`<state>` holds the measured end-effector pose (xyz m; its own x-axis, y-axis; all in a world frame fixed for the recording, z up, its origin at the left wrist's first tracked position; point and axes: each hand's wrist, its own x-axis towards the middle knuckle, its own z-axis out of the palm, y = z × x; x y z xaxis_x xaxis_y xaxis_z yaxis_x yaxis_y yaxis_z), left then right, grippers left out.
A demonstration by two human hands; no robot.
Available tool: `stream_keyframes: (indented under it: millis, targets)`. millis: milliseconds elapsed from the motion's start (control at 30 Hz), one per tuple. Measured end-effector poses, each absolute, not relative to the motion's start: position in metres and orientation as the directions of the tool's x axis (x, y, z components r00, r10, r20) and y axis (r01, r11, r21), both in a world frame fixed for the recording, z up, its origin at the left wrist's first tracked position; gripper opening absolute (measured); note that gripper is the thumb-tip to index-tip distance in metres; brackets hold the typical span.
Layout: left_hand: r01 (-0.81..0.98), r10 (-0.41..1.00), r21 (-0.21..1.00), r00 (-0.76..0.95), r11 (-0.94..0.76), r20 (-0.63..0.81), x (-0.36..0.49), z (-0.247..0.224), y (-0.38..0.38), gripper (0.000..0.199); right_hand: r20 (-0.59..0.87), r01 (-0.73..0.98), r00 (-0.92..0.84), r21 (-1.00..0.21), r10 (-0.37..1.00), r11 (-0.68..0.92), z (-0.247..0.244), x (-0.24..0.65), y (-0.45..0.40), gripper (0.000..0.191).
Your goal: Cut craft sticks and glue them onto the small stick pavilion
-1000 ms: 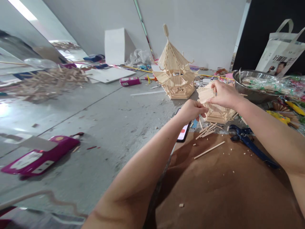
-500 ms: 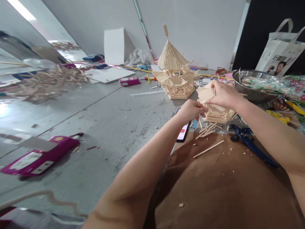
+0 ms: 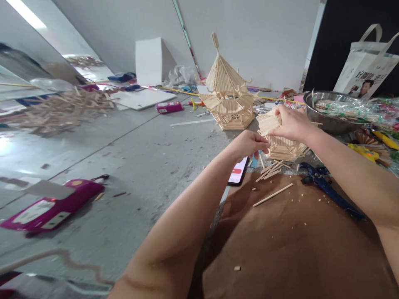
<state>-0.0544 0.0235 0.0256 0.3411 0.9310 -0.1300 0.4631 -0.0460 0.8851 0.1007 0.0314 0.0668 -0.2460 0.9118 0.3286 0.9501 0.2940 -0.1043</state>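
Note:
A partly built wooden stick model (image 3: 283, 150) stands at the right of centre, its slatted roof under my hands. My right hand (image 3: 291, 123) is closed over the top of that roof, its fingertips on the sticks. At the model's left side, my left hand (image 3: 251, 144) has thumb and fingers pinched together; whatever they hold is too small to make out. Loose cut sticks (image 3: 272, 171) lie in front of the model, and one longer stick (image 3: 273, 195) rests on the brown sheet (image 3: 296, 249). Behind stands a taller stick pavilion (image 3: 229, 89) with a pointed roof.
Blue-handled cutters (image 3: 333, 193) lie right of the sticks. A phone (image 3: 238, 173) is under my left wrist. A metal bowl (image 3: 336, 122) of wrapped sticks stands at the right. On the left are a magenta power strip (image 3: 59, 203) and a stick pile (image 3: 68, 109).
My left hand has shifted very slightly left and down, uncovering a little more of the model's edge. My right hand stays in place on the roof.

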Motion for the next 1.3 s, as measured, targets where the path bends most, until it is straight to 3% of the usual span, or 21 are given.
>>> stream_keyframes:
  millis: [733,1300]
  targets:
    - [0.629,0.940,0.737,0.342,-0.247,0.023,-0.049,0.031,0.015,0.017,0.290,0.956,-0.216,-0.129,0.932,0.262,0.069,0.099,0.031,0.049]
    - [0.637,0.931,0.719,0.363,-0.278,0.038,-0.050,0.028,0.018,0.018,0.280,0.958,-0.206,-0.137,0.938,0.252,0.070,0.097,0.029,0.047]
